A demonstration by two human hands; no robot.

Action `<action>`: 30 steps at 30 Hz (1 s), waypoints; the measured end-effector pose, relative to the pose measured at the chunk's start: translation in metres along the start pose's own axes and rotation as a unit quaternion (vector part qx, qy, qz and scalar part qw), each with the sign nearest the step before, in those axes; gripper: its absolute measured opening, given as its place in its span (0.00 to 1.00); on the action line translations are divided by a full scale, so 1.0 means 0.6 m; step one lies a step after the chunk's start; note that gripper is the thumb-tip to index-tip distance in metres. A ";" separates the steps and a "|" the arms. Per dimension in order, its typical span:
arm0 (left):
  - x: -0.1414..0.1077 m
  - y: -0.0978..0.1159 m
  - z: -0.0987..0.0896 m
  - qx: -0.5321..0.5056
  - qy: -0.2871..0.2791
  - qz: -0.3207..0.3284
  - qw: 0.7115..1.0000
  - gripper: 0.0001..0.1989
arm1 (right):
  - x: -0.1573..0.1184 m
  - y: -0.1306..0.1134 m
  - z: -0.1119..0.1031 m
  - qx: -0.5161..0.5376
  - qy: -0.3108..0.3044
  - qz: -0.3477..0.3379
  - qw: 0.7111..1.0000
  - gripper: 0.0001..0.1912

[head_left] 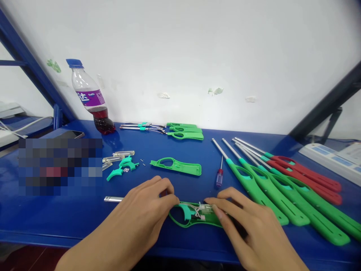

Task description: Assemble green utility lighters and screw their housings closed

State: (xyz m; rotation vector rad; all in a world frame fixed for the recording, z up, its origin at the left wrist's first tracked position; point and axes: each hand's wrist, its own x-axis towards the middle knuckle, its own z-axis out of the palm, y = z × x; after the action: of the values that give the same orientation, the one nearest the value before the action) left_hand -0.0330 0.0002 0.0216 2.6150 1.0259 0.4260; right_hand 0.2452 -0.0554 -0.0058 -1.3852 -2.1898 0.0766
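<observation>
A green long-nosed gas lighter [194, 223] lies with its handle open in front of me, showing a turquoise trigger, thin wires and a clear fuel tank [207, 208]. My left hand [143, 210] grips it at the neck, and its metal tube [113, 199] sticks out to the left. At the handle end, my right hand [248, 222] pinches the lighter with thumb and fingers at the tank. The right palm hides the far end of the handle. Just beyond my hands lies a loose green handle half [180, 167], inner side up.
Assembled green lighters [262, 192] and red lighters [307, 177] fan out at right beside a screwdriver [219, 177]. Turquoise triggers [124, 165] and clear tanks [114, 159] lie left. Behind are opened lighter parts [184, 131] and a drink bottle [90, 98]. A power strip [335, 162] edges the right.
</observation>
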 end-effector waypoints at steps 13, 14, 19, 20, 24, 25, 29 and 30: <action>0.003 0.045 -0.004 0.180 0.067 0.070 0.979 0.11 | -0.003 -0.001 0.003 -0.017 0.067 -0.011 0.998 0.11; 0.004 0.048 -0.005 0.180 0.075 0.066 0.979 0.18 | -0.003 -0.001 0.003 -0.012 0.062 -0.015 0.998 0.10; 0.010 0.061 0.002 0.171 0.081 0.080 0.979 0.20 | -0.001 0.002 0.005 0.004 0.045 -0.022 0.999 0.09; 0.011 0.061 0.004 0.175 0.075 0.082 0.978 0.17 | -0.001 0.003 0.005 0.008 0.042 -0.022 0.999 0.09; 0.013 0.055 0.014 0.179 0.050 0.091 0.978 0.08 | -0.001 0.005 0.006 0.037 0.023 -0.012 0.999 0.09; 0.014 0.053 0.015 0.178 0.048 0.093 0.978 0.08 | -0.001 0.006 0.007 0.047 0.018 -0.009 0.999 0.10; 0.015 0.054 0.013 0.176 0.045 0.098 0.978 0.10 | 0.000 0.011 0.007 0.077 0.002 -0.013 0.997 0.15; 0.016 0.055 0.012 0.178 0.044 0.097 0.978 0.11 | 0.000 0.012 0.007 0.078 0.000 -0.016 0.997 0.16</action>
State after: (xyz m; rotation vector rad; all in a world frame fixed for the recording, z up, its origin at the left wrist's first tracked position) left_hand -0.0036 -0.0178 0.0292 3.0578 0.9519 0.4403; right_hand 0.2491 -0.0510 -0.0115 -1.2639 -2.1560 0.2299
